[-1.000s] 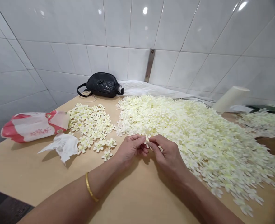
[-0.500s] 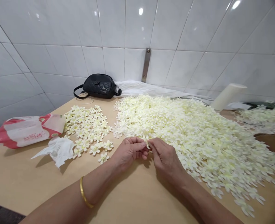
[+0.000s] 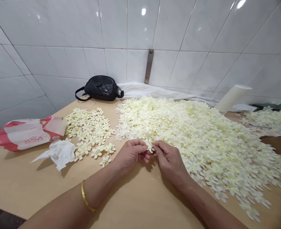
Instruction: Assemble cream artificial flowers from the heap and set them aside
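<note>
Between my two hands is a pale yellow-white artificial flower [image 3: 149, 145], its petals facing up. My left hand [image 3: 133, 155] pinches it from the left between thumb and forefinger, the other fingers curled. From the right, my right hand [image 3: 169, 160] grips its edge with thumb and fingertips closed. Just beyond my hands rises a large heap of similar flowers [image 3: 178, 124], spreading to the right. A smaller spread of flowers [image 3: 89, 127] lies on the left, with a single flower [image 3: 105, 161] near my left forearm.
On the left are a red-and-white tissue packet [image 3: 33, 133] and a crumpled tissue [image 3: 60, 154]. A black bag [image 3: 101, 88] sits at the back of the table [image 3: 131, 203], before the tiled wall. A white roll [image 3: 233, 98] leans behind the heap, beside white cloth [image 3: 140, 89].
The flower between my fingers has turned up, so its petals now show above the fingertips. Both hands stay in almost the same place.
</note>
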A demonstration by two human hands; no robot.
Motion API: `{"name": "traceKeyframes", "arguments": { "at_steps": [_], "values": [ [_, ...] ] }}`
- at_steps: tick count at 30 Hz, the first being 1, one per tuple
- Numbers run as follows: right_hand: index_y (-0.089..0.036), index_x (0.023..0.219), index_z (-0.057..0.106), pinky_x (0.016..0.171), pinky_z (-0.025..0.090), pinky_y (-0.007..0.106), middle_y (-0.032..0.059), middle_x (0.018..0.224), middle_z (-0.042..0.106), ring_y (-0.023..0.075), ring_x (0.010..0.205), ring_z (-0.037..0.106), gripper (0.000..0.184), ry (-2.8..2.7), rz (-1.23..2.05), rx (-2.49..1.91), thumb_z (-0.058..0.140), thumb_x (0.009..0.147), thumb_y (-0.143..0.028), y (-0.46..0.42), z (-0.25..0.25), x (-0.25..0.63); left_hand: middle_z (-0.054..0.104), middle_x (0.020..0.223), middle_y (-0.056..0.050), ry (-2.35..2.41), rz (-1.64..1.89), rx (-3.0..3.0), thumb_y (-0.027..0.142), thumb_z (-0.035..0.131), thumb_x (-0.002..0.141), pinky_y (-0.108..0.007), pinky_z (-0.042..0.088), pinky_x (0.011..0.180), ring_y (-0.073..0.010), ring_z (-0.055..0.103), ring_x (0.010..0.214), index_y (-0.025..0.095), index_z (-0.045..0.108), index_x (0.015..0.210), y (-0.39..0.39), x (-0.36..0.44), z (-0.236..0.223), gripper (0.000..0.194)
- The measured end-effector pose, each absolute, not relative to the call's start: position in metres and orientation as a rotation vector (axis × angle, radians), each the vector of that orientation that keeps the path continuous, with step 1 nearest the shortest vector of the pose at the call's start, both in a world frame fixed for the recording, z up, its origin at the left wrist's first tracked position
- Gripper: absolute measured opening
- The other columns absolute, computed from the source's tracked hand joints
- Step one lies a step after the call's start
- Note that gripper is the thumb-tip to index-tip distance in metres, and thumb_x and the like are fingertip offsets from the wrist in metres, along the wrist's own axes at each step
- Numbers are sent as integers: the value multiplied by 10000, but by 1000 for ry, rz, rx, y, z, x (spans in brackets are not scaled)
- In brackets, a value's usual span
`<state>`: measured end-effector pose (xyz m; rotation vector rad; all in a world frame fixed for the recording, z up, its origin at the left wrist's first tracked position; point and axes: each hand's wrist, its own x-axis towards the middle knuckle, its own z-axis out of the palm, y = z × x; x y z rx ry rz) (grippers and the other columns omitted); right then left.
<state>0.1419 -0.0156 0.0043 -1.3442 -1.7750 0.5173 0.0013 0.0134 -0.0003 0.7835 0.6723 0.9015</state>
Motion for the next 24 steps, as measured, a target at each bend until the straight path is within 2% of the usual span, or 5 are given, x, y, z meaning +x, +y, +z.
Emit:
{"name": "traceKeyframes", "arguments": {
  "at_steps": [9,12,15,19,24],
  "values": [
    [-157,714,536,594,418,235,4,639,565,127,618,529,192,-1461,866,-1255,433,813,-286,-11,8,144,552,497,-9,719,943,778,118,597,619,-209,394,466,-94,510,451,123,507,630,11,3,4,91],
    [-158,739,532,638,451,259,16,674,586,142,645,571,188,-1333,848,-1236,453,800,-317,-7,18,154,559,505,-14,740,948,774,120,588,626,-205,386,478,-89,509,455,125,495,620,12,2,4,93],
    [-162,745,536,642,449,262,24,679,589,153,664,583,193,-1370,554,-1308,436,807,-315,2,34,175,552,496,-9,747,958,757,121,585,630,-196,371,471,-81,498,446,128,484,609,14,1,3,103],
    [-164,738,531,608,394,264,47,676,576,161,650,549,229,-1589,-181,-1569,343,837,-249,28,52,210,551,495,-9,759,960,751,126,585,635,-193,358,453,-78,486,434,129,481,603,15,1,2,109],
    [-155,719,561,643,359,299,85,724,581,189,675,520,167,-1691,-339,-1618,402,767,-172,71,53,230,550,504,-8,771,955,763,127,590,639,-192,367,463,-76,489,445,127,486,605,13,1,5,110]
  ]
}}
